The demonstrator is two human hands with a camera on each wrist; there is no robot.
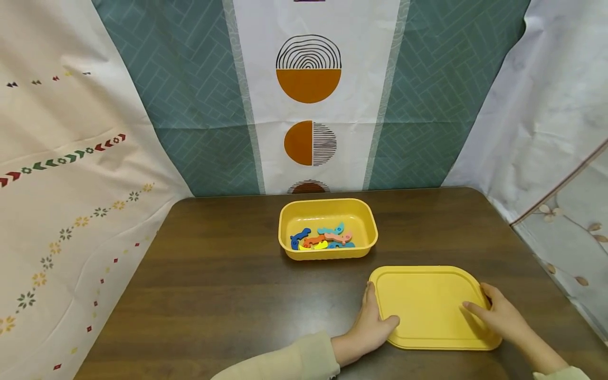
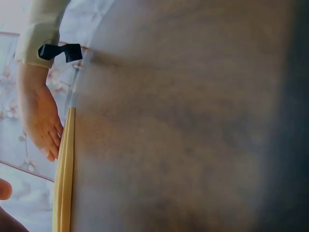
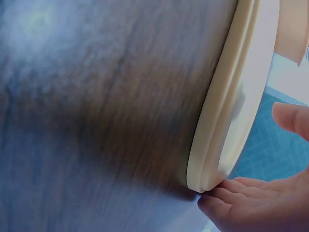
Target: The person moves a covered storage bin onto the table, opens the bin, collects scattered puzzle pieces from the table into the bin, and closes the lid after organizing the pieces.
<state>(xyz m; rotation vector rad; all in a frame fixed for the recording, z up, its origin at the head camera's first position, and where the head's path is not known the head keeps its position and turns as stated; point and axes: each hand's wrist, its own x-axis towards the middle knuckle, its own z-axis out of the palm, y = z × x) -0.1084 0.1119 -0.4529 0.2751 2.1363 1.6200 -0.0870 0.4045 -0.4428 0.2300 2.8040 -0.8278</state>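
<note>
A yellow rectangular lid (image 1: 429, 306) with rounded corners lies at the right front of the table. Its left edge is met by my left hand (image 1: 372, 324), fingers stretched along the side and thumb reaching over the top. At the opposite edge is my right hand (image 1: 505, 316), also with its thumb above the lid. In the right wrist view, the right hand's fingertips (image 3: 219, 195) touch the lid's rim (image 3: 212, 140), while the thumb stays apart from it. The left wrist view shows the lid edge-on beside the right hand's extended fingers.
Behind the lid, farther back, stands a yellow box (image 1: 328, 254) holding several small colourful animal-shaped pieces (image 1: 313, 241). The brown wooden table (image 1: 228, 295) has rounded far corners. Patterned cloths (image 1: 199, 95) hang behind it and at both sides.
</note>
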